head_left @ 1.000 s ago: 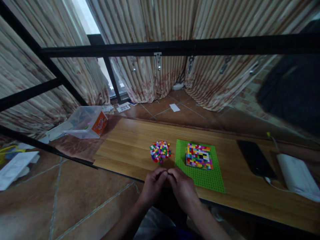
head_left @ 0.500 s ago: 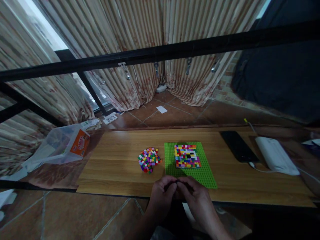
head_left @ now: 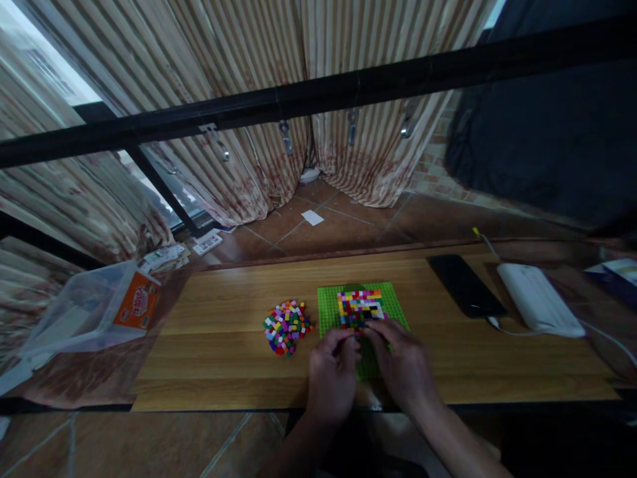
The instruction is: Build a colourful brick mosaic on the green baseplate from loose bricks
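Note:
Over the near part of a green studded baseplate (head_left: 328, 302), my left hand (head_left: 332, 375) is curled, thumb and fingers pressed together. My right hand (head_left: 404, 362) reaches in from the other side with its fingers pinched near the front of a multicoloured block mosaic (head_left: 355, 300). Anything between the fingertips is too small and blurred to name. The mosaic's front rows are partly covered by my fingers; a white area with a dark spot shows on its right side. Left of the baseplate lies a pile of small coloured toy bricks (head_left: 286, 325), apart from both hands.
A wooden tabletop (head_left: 219, 345) carries everything. On its right lie a black phone (head_left: 465, 285) and a white power bank (head_left: 540, 299) joined by a cable. A clear plastic bin (head_left: 84, 305) with an orange label stands at the left. A black rail (head_left: 318, 89) crosses beyond the table.
Both hands have moved forward from the table's near edge onto the baseplate, up to the mosaic's front. They are slightly farther apart. The camera view has shifted a little.

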Demonstrator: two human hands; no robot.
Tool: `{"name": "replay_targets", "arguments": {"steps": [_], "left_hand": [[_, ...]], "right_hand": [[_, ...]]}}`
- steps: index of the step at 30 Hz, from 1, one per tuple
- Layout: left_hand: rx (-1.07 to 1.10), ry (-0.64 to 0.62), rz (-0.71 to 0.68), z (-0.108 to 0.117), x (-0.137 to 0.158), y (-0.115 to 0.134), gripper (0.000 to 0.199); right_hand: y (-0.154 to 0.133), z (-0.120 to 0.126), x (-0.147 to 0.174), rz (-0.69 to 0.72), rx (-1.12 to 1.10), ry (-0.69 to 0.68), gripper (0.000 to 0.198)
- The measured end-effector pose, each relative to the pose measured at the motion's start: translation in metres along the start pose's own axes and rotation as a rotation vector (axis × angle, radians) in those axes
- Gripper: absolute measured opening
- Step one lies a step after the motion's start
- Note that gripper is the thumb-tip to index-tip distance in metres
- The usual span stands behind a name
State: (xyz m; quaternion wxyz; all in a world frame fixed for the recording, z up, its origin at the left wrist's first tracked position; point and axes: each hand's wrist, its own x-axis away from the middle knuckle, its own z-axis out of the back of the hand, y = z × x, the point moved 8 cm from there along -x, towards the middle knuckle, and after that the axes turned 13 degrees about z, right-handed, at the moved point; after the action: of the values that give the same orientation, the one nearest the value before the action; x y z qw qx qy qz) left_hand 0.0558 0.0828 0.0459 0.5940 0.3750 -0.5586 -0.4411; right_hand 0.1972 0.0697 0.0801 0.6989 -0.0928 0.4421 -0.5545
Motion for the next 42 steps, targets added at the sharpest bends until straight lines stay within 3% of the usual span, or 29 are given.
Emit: {"name": "replay_targets", "arguments": {"steps": [3, 9, 25, 36, 42], "left_hand": [[0.01, 0.073, -0.047, 0.015, -0.013, -0.004, 0.016], [-0.12, 0.116, -0.163, 0.034, -0.028, -0.033, 0.017], [-0.232, 0.124, -0.182, 0.032, -0.022, -0.031, 0.017], [-0.227, 0.091, -0.177, 0.03, -0.022, -0.029, 0.016], [-0.217, 0.087, -0.195, 0.029, -0.021, -0.028, 0.015]], "right_hand": [[0.015, 0.003, -0.024, 0.071, 0.159, -0.023, 0.027], [0.032, -0.018, -0.049, 0.159, 0.306, -0.227, 0.03], [0.032, -0.022, -0.062, 0.186, 0.285, -0.341, 0.026], [0.037, -0.02, -0.068, 0.163, 0.165, -0.238, 0.02], [0.04, -0.021, -0.055, 0.231, 0.216, -0.188, 0.029]]}}
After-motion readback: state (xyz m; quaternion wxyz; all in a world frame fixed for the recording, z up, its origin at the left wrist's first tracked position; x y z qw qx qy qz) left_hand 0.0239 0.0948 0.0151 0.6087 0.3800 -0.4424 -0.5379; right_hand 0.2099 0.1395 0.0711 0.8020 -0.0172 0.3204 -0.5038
